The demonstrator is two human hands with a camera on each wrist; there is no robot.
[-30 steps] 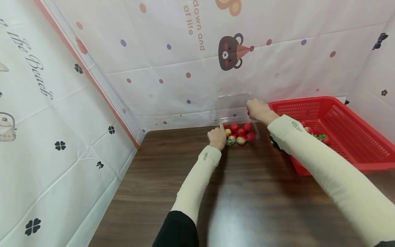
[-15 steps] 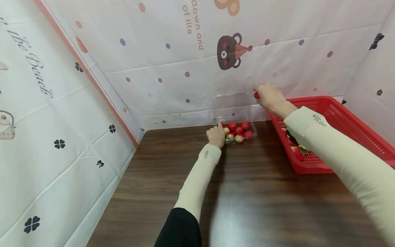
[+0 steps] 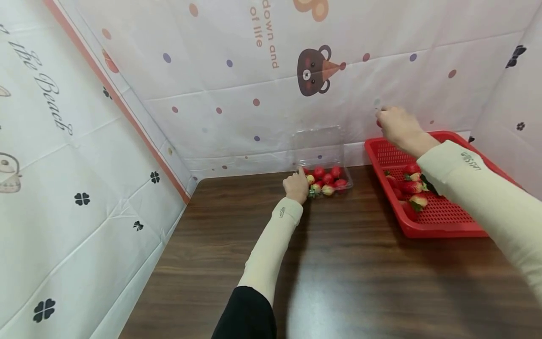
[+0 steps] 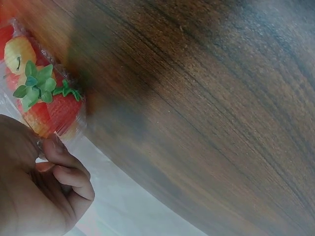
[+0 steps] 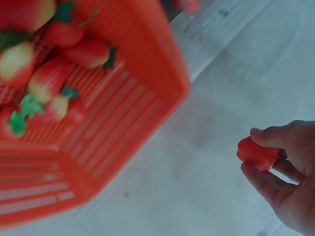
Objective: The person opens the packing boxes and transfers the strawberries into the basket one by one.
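My right hand [image 3: 400, 128] is raised above the back left rim of a red plastic basket [image 3: 449, 230]. In the right wrist view it pinches a red strawberry [image 5: 258, 153] between thumb and fingers. Several red and pale yellow strawberries [image 3: 411, 187] lie on the left side of the basket floor. At the back of the table, a clear plastic box [image 3: 350, 182] full of strawberries [image 3: 328, 179] has its lid [image 3: 319, 143] raised against the wall. My left hand [image 3: 296, 187] pinches this box's left edge, as the left wrist view shows, beside some green leaves [image 4: 37, 86].
Everything stands on a dark wooden table [image 3: 237, 235]. A white printed sheet [image 3: 237, 80] hangs right behind the box and basket, and another sheet [image 3: 110, 226] borders the left side. The basket's raised walls stand right of the box.
My right hand has moved up and to the right from the box, carrying the strawberry to the basket. My left hand has stayed at the box's edge.
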